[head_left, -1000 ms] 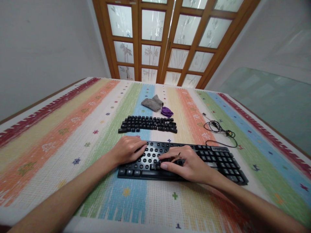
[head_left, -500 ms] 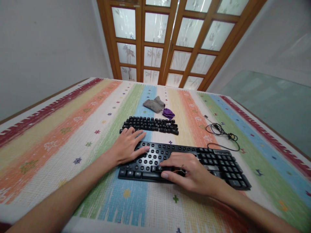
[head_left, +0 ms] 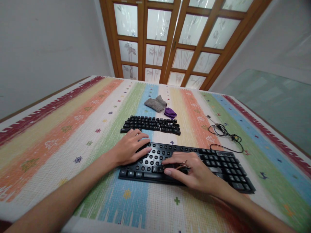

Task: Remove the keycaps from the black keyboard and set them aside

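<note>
Thin wire tool point(head_left: 182, 166) held by right hand point(head_left: 194, 172) | black plastic keyboard point(head_left: 155, 158) under spread left hand point(head_left: 129, 147) | black keycap point(head_left: 155, 169) may be flung (if yanked)

- A grey cloth point(head_left: 156, 104), rumpled, lies toward the far side of the table.
- A small purple cloth point(head_left: 170, 113), bunched up, just beside the grey one.
- A striped tablecloth point(head_left: 92, 142) with little star and tree prints.
- Wooden doors point(head_left: 142, 48) with frosted, plant-patterned panes, beyond the table.
- A plain pale wall point(head_left: 48, 42) at left.
</note>
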Available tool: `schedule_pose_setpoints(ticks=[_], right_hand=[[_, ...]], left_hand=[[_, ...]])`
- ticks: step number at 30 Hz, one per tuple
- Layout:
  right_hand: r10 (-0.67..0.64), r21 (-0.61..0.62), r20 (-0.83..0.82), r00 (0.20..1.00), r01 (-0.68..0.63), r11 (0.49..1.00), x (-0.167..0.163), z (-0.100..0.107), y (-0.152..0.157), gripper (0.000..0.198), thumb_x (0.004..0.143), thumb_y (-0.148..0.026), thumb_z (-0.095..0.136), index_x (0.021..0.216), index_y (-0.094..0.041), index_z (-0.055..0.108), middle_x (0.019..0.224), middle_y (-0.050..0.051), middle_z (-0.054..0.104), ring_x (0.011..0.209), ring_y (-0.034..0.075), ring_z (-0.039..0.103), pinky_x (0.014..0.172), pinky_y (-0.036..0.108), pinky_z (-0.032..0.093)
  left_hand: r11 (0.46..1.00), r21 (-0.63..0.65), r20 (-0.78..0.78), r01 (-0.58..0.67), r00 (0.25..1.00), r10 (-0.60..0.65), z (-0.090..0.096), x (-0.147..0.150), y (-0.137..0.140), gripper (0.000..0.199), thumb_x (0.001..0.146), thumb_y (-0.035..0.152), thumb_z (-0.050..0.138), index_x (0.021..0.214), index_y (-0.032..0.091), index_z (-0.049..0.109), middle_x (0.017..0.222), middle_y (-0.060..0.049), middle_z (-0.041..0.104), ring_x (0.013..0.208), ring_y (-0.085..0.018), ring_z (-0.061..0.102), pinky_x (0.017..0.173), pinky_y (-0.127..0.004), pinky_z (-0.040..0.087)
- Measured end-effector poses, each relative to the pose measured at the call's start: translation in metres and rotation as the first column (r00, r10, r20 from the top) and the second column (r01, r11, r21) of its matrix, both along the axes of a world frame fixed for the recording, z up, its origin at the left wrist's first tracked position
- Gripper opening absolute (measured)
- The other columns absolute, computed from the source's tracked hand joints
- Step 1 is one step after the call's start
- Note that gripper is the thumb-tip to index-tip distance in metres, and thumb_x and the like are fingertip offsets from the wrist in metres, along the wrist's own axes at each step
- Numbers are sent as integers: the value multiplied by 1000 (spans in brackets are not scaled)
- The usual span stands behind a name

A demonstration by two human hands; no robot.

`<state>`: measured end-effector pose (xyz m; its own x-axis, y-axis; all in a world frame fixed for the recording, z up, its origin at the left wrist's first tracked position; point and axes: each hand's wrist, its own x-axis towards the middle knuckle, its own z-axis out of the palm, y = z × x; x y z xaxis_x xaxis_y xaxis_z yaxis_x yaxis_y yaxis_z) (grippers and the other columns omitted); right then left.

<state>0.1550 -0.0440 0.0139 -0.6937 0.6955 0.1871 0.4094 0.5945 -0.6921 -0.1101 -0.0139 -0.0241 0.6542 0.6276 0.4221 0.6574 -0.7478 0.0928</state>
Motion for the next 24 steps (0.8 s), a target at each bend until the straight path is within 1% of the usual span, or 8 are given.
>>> schedule_pose_setpoints(ticks=[4, 7, 10, 17, 21, 24], right_hand=[[5, 37, -30, 1000, -3, 999, 6, -7, -3, 20, 92, -30, 65, 103, -18, 75, 86, 5, 75, 75, 15, 67, 68, 27, 51], [22, 84, -77, 997, -15, 996, 8, -13, -6, 20, 92, -29, 65, 105, -16, 74, 84, 6, 74, 75, 17, 65, 67, 30, 50], [44, 93, -137, 990, -32, 995, 9, -16, -6, 21, 92, -28, 65, 107, -14, 73, 84, 7, 73, 76, 17, 63, 68, 32, 50], [83, 148, -118, 990, -65, 987, 12, -15, -7, 27, 92, -31, 65, 113, -16, 71, 89, 8, 72, 89, 21, 59, 74, 36, 50], [92, 170, -129, 987, -70, 983, 9, -15, -10, 27, 93, -30, 65, 116, -17, 69, 89, 7, 73, 90, 20, 58, 77, 37, 51], [70, 181, -123, 990, -47, 982, 3, -12, -11, 26, 94, -31, 63, 114, -17, 70, 87, 7, 73, 88, 20, 59, 76, 37, 51]], left_hand=[[997, 28, 17, 67, 998, -68, -3, 3, -1, 29, 101, 32, 45, 109, 14, 66, 107, -8, 69, 97, -25, 53, 85, -40, 43], [996, 52, 23, 70, 997, -72, -4, 4, -1, 27, 100, 28, 45, 107, 13, 66, 105, -9, 70, 97, -25, 54, 84, -40, 44], [995, 65, 31, 74, 997, -76, -4, 4, 0, 26, 100, 26, 45, 107, 13, 66, 104, -9, 70, 96, -24, 55, 83, -39, 45], [995, 71, 48, 73, 996, -76, -5, 4, -1, 26, 100, 26, 46, 105, 12, 67, 101, -10, 70, 96, -24, 56, 83, -40, 46], [996, 60, 47, 68, 996, -71, -5, 4, -1, 26, 99, 26, 46, 106, 12, 67, 101, -10, 70, 95, -24, 56, 83, -40, 47], [996, 49, 43, 73, 996, -75, -4, 4, -1, 26, 99, 25, 46, 106, 11, 67, 101, -10, 70, 95, -24, 56, 82, -40, 47]])
